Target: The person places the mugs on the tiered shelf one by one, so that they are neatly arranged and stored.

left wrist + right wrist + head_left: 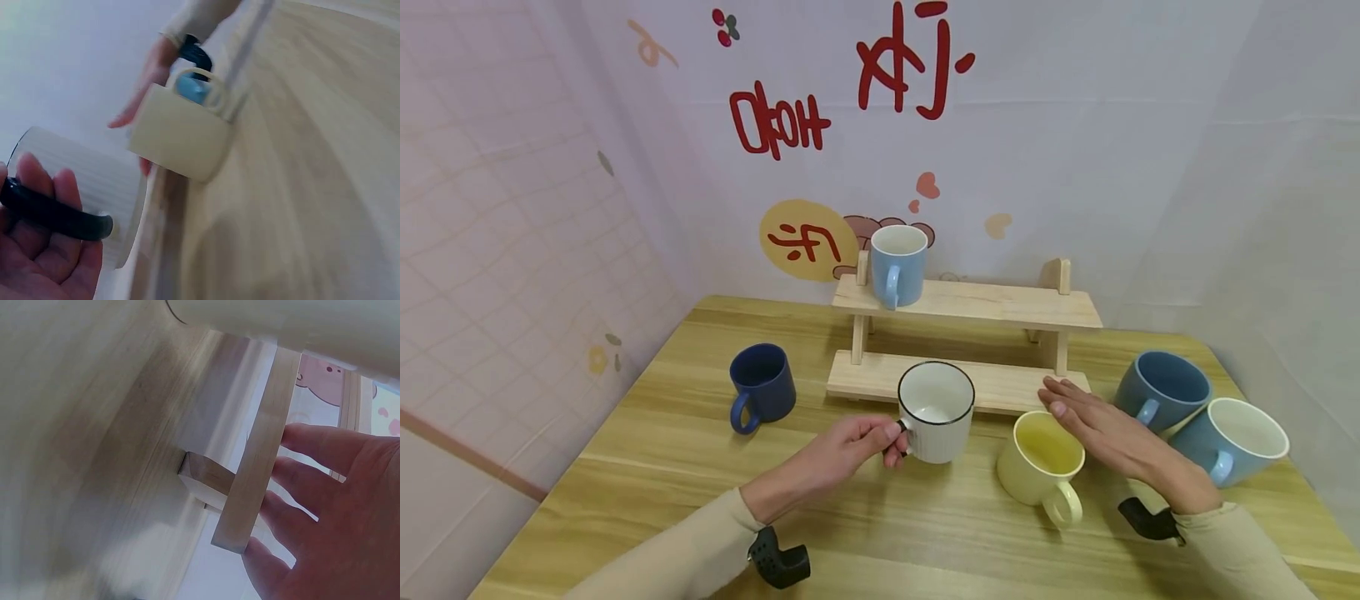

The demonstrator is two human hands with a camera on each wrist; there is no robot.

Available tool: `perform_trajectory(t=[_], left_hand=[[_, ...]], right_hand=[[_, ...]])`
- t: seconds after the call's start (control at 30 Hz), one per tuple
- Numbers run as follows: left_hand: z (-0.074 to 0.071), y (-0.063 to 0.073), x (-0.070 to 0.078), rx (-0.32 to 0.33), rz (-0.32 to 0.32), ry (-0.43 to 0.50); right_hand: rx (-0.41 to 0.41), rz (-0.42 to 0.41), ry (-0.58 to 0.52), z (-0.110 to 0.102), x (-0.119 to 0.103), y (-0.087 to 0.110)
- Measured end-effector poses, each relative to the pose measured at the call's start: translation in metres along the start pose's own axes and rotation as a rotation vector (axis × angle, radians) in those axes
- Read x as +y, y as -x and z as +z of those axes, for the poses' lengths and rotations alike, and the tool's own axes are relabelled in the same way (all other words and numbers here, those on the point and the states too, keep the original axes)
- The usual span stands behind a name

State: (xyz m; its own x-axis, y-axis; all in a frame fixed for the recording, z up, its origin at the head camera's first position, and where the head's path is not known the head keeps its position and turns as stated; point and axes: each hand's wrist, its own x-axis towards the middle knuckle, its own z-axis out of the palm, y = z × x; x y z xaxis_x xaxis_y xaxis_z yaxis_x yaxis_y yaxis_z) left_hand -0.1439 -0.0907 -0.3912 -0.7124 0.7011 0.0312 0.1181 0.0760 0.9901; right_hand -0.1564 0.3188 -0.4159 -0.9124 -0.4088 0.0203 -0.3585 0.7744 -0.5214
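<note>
My left hand [850, 454] grips the black handle [59, 215] of a white ribbed mug [938, 437] with a dark rim. The mug is upright, in front of the lower board of a two-tier wooden shelf [992, 385], and overlaps it in the head view. At the right end of that board lies my right hand [1112, 429], palm down with fingers extended. In the right wrist view its fingertips [290, 434] are right at the board's edge [259, 456]. A pale yellow mug [1018, 471] stands just left of the right hand, handle toward me.
A light blue mug [910, 271] stands on the upper board's left end. To the left on the table is a dark blue mug [775, 392]. Beyond my right hand are a grey-blue mug [1165, 400] and another light blue mug [1232, 442]. A patterned cloth [1075, 125] hangs behind.
</note>
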Motion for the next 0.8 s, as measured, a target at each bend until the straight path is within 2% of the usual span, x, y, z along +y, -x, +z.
perform_trajectory(t=[0.3, 0.57, 0.8], left_hand=[[0.007, -0.027, 0.031, 0.114, 0.091, 0.041], [0.017, -0.059, 0.053, 0.204, 0.129, 0.022], [0.016, -0.083, 0.068, 0.236, 0.136, 0.014]], right_hand=[[-0.002, -0.002, 0.002, 0.001, 0.0, 0.0], [0.004, -0.003, 0.006, 0.001, -0.001, 0.001], [0.002, 0.001, 0.0, 0.0, -0.002, 0.0]])
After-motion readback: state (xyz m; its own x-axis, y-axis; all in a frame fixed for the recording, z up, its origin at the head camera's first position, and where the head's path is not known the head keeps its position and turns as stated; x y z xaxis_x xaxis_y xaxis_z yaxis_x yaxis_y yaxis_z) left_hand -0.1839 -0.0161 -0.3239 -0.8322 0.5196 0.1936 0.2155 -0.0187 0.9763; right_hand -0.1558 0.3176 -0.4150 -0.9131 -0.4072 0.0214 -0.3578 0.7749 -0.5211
